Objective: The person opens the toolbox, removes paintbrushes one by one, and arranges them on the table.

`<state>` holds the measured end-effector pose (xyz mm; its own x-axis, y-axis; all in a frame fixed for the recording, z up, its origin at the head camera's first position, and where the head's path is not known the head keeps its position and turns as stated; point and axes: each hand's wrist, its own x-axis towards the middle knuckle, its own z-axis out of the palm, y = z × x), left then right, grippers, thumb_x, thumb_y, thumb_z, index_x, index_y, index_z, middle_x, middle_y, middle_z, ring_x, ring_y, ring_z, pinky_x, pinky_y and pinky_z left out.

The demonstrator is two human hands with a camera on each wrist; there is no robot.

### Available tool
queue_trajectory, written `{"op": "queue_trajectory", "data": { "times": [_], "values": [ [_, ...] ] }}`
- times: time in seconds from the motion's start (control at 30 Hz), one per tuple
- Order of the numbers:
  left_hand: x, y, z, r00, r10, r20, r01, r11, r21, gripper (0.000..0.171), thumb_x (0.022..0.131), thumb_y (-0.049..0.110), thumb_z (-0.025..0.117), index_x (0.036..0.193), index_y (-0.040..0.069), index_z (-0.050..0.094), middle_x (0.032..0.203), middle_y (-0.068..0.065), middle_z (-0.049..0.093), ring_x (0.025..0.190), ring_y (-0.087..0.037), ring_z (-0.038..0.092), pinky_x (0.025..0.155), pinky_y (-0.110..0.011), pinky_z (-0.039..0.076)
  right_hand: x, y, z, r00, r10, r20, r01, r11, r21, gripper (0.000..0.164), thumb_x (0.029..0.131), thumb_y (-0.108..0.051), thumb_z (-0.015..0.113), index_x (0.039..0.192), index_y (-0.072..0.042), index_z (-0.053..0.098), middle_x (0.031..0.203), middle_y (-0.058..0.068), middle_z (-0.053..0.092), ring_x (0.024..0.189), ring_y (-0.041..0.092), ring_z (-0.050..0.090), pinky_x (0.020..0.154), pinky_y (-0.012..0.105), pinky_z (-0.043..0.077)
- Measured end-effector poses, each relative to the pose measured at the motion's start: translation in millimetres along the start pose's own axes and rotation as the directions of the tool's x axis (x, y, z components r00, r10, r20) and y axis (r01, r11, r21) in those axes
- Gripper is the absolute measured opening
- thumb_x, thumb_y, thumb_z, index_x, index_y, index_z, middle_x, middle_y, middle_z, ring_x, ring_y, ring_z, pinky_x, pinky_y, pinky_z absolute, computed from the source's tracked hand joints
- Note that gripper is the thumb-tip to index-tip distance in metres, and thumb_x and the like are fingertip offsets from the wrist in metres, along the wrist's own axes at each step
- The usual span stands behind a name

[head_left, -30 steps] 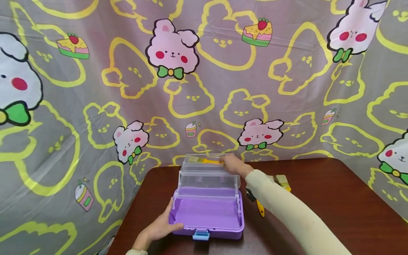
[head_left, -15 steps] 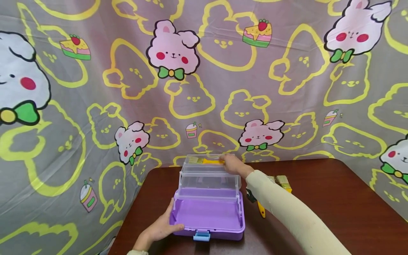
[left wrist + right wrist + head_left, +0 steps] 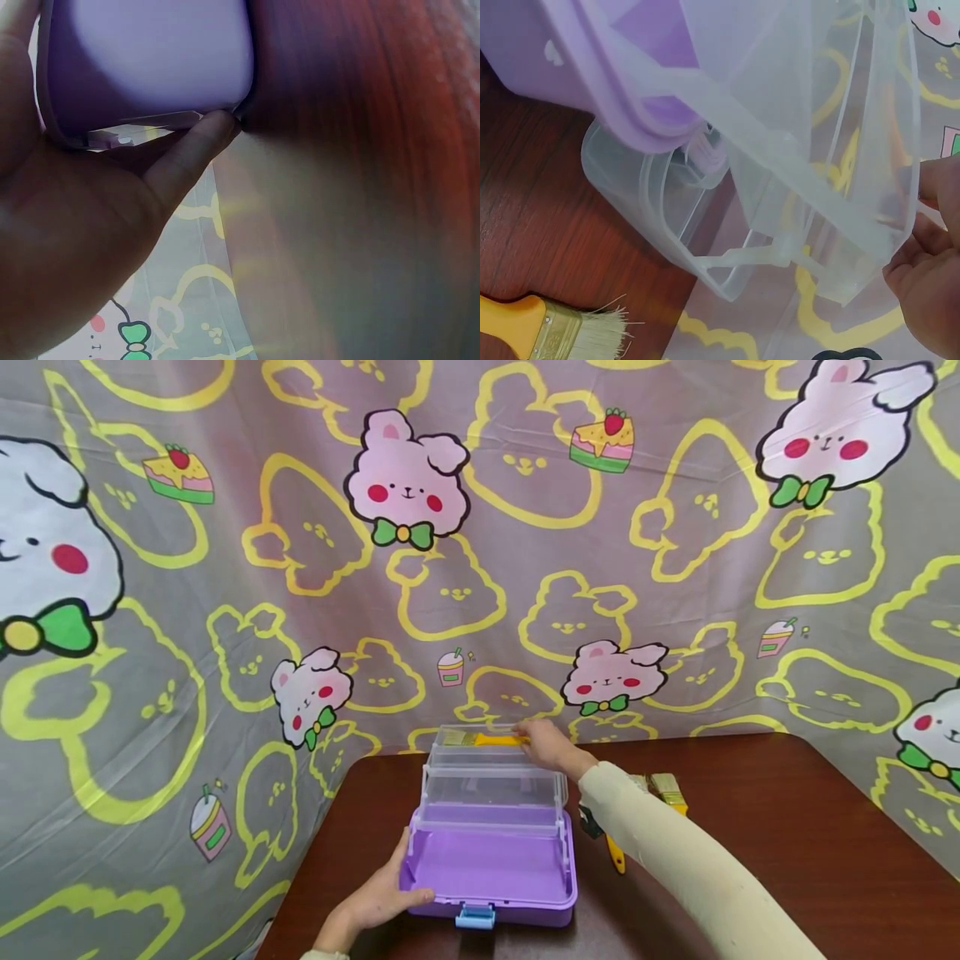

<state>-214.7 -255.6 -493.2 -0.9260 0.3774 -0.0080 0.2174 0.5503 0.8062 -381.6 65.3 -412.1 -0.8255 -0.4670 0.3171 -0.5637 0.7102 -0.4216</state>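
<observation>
A purple toolbox (image 3: 487,864) stands unfolded on the table, with clear trays (image 3: 491,787) stepped up behind its base. My left hand (image 3: 382,885) grips its front left corner, thumb over the front rim and fingers along the side. In the left wrist view a digit presses the purple wall. At the right end of the top tray, my right hand (image 3: 547,745) holds the handle of a yellow paintbrush (image 3: 495,740). Its pale bristles lie leftward in the tray. In the right wrist view, the fingertips are partly hidden behind the clear plastic (image 3: 870,225).
More yellow-handled paintbrushes (image 3: 666,789) lie right of the toolbox, partly under the right sleeve (image 3: 675,852); one brush (image 3: 547,326) shows in the right wrist view. A blue latch (image 3: 476,916) hangs at the toolbox front. A patterned curtain (image 3: 480,568) stands behind the brown table (image 3: 780,827).
The right fingers have shifted slightly leftward on the paintbrush handle, and more of its end shows below them. The brush stays in the top tray. The left hand keeps its place.
</observation>
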Motion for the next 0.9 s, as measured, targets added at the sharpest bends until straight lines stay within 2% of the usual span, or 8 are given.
{"op": "queue_trajectory", "data": {
  "times": [0.2,0.43,0.73,0.9],
  "values": [
    [-0.4,-1.3,0.8,1.000,-0.010,-0.015,0.010,1.000,0.015,0.111,0.080,0.027,0.076,0.147,-0.006,-0.005,0.149,-0.034,0.010,0.127,-0.043,0.035,0.103,-0.059,0.024,3,-4,4,0.999,0.012,-0.030,-0.009,0.997,0.078,0.034,0.085,-0.003,0.065,0.118,0.003,0.063,0.106,0.015,0.068,0.100,0.029,0.063,0.084,0.039,0.050],
    [-1.4,-0.1,1.8,1.000,-0.026,-0.010,0.027,0.999,0.020,0.111,0.080,0.029,0.076,0.148,-0.006,-0.004,0.149,-0.035,0.011,0.127,-0.044,0.036,0.103,-0.059,0.026,4,-13,8,0.997,0.068,-0.021,-0.063,0.984,0.169,0.033,0.085,-0.004,0.066,0.117,0.003,0.064,0.106,0.014,0.068,0.100,0.028,0.063,0.085,0.038,0.050],
    [-0.9,1.4,1.2,1.000,-0.007,-0.010,0.007,1.000,0.007,0.111,0.080,0.026,0.077,0.148,-0.005,-0.005,0.149,-0.035,0.011,0.125,-0.043,0.039,0.102,-0.059,0.027,6,-23,9,0.995,0.095,-0.027,-0.088,0.976,0.197,0.031,0.084,-0.005,0.068,0.114,0.003,0.065,0.106,0.015,0.068,0.099,0.028,0.063,0.085,0.038,0.050],
    [0.1,0.4,1.3,1.000,-0.003,-0.014,0.003,1.000,0.016,0.110,0.080,0.027,0.076,0.148,-0.005,-0.004,0.150,-0.034,0.009,0.127,-0.044,0.036,0.103,-0.059,0.025,9,-28,13,0.996,0.079,-0.048,-0.068,0.978,0.197,0.027,0.084,-0.005,0.068,0.108,0.005,0.068,0.099,0.015,0.069,0.089,0.026,0.064,0.079,0.037,0.051]
  ]
}}
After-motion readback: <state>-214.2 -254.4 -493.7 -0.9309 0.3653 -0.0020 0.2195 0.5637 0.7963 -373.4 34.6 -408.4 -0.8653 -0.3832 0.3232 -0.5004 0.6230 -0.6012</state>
